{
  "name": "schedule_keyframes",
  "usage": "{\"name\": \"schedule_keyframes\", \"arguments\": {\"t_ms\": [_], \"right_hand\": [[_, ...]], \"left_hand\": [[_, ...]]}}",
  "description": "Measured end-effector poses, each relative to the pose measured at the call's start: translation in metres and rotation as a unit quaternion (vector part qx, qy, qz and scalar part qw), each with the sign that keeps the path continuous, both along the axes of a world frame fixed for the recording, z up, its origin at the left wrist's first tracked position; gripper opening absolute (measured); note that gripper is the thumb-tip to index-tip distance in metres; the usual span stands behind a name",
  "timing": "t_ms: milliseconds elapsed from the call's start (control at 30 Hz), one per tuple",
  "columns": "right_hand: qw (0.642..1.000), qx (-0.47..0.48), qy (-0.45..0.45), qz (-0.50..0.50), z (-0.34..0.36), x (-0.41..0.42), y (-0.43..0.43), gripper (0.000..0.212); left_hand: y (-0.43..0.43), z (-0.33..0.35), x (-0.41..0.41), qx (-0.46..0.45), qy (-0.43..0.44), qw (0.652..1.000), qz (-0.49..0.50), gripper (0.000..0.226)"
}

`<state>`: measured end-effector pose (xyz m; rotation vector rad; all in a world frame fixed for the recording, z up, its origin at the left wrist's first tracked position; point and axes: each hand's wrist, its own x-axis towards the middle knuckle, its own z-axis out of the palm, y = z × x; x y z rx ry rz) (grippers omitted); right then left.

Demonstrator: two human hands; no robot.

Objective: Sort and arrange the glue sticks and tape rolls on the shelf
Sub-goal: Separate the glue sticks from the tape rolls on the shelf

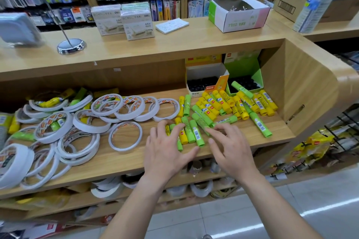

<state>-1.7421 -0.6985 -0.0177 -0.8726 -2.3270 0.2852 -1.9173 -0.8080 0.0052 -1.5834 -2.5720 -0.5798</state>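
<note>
At shelf front, step in hand: by my reading, the person is lining up a short row of glue sticks (191, 132) near the front edge of the wooden shelf (116, 163), green and yellow mixed, lying side by side.
Next move, judged: the row is wanting squaring up, ends level. After that, more sticks are waiting to be drawn over from the loose heap (233, 103), probably with colours separated. Care is needed, since round sticks near the edge are liable to roll off.
Left grip (165, 147): released, fingers spread and lying flat across the left end of the row, grasping nothing.
Right grip (231, 147): released too, fingers stretched out, with fingertips (208, 131) touching a green stick at the right end of the row.
Row relative to grips: it is sitting between the two and partly under the left fingers.
Heap relative to grips: it is lying behind and to the right of the right grip, criss-crossed, just in front of two open display boxes (244, 70).
Tape rolls (124, 106): these are overlapping in a loose spread on the shelf's left half, apart from both grips. One single roll (125, 136) is lying flat near the left grip.
Strays: a few glue sticks are lying among the far-left rolls (52, 101).
</note>
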Motion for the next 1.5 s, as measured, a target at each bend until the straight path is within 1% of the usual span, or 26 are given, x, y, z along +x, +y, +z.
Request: {"name": "schedule_keyframes", "arguments": {"t_ms": [67, 200, 300, 433, 500, 567, 600, 633, 700, 733, 767, 833, 900, 933, 1000, 1067, 1167, 1233, 1333, 1400, 1433, 1500], "right_hand": [[1.000, -0.006, -0.002, -0.001, 0.003, 0.005, -0.001, 0.039], [0.999, -0.012, -0.038, -0.004, 0.006, 0.001, -0.008, 0.042], [0.999, -0.002, -0.049, -0.016, 0.008, -0.001, -0.010, 0.039], [0.998, 0.013, -0.048, -0.043, 0.010, -0.006, -0.016, 0.034], [0.997, 0.017, -0.053, -0.051, 0.012, -0.013, -0.022, 0.033], [0.997, 0.025, -0.056, -0.047, 0.015, -0.022, -0.027, 0.032], [0.997, 0.028, -0.054, -0.043, 0.018, -0.026, -0.029, 0.032], [0.997, 0.032, -0.051, -0.039, 0.022, -0.032, -0.032, 0.031], [0.998, 0.031, -0.043, -0.029, 0.032, -0.047, -0.035, 0.030], [0.999, 0.025, -0.043, -0.020, 0.038, -0.056, -0.037, 0.032], [0.998, 0.019, -0.052, -0.008, 0.044, -0.068, -0.038, 0.035], [0.996, 0.021, -0.082, 0.028, 0.057, -0.097, -0.041, 0.041], [0.992, 0.012, -0.102, 0.075, 0.069, -0.131, -0.042, 0.049], [0.990, -0.002, -0.107, 0.094, 0.076, -0.150, -0.042, 0.052], [0.984, -0.046, -0.121, 0.123, 0.090, -0.187, -0.040, 0.052], [0.975, -0.065, -0.159, 0.142, 0.098, -0.223, -0.034, 0.056], [0.951, -0.080, -0.235, 0.186, 0.095, -0.258, -0.030, 0.066], [0.944, -0.085, -0.251, 0.198, 0.085, -0.264, -0.029, 0.067], [0.958, -0.038, -0.230, 0.167, 0.072, -0.259, -0.028, 0.062], [0.967, -0.014, -0.196, 0.164, 0.065, -0.253, -0.027, 0.055], [0.968, -0.013, -0.184, 0.172, 0.063, -0.250, -0.025, 0.052], [0.965, -0.014, -0.173, 0.197, 0.061, -0.247, -0.024, 0.051]], "left_hand": [[0.006, 0.001, 0.002, 0.000, -0.005, 1.000, -0.002, 0.068], [0.013, 0.003, -0.002, 0.001, -0.033, 0.999, -0.006, 0.063], [0.006, 0.007, -0.010, 0.001, -0.071, 0.996, -0.057, 0.066], [-0.015, 0.011, -0.027, -0.001, -0.059, 0.994, -0.096, 0.074], [-0.027, 0.013, -0.036, -0.012, -0.071, 0.992, -0.106, 0.076], [-0.040, 0.015, -0.045, 0.000, -0.099, 0.989, -0.110, 0.072], [-0.046, 0.017, -0.051, 0.018, -0.108, 0.989, -0.103, 0.065], [-0.052, 0.020, -0.057, 0.049, -0.104, 0.989, -0.090, 0.057], [-0.061, 0.025, -0.074, 0.121, -0.053, 0.990, -0.043, 0.044], [-0.065, 0.028, -0.083, 0.142, -0.020, 0.990, -0.013, 0.042], [-0.068, 0.029, -0.093, 0.139, 0.011, 0.990, 0.019, 0.044], [-0.072, 0.032, -0.109, 0.067, 0.063, 0.992, 0.085, 0.062], [-0.074, 0.032, -0.123, -0.022, 0.096, 0.988, 0.118, 0.083], [-0.075, 0.032, -0.131, -0.054, 0.107, 0.985, 0.122, 0.087], [-0.080, 0.032, -0.147, -0.087, 0.125, 0.982, 0.113, 0.089], [-0.085, 0.032, -0.158, -0.076, 0.132, 0.983, 0.099, 0.080], [-0.094, 0.027, -0.163, -0.007, 0.125, 0.988, 0.092, 0.057], [-0.097, 0.022, -0.164, 0.033, 0.114, 0.989, 0.084, 0.049], [-0.098, 0.020, -0.165, 0.077, 0.093, 0.989, 0.080, 0.044], [-0.097, 0.022, -0.165, 0.093, 0.079, 0.988, 0.098, 0.047], [-0.095, 0.023, -0.165, 0.087, 0.075, 0.987, 0.109, 0.052], [-0.092, 0.026, -0.166, 0.043, 0.083, 0.989, 0.113, 0.058]]}}
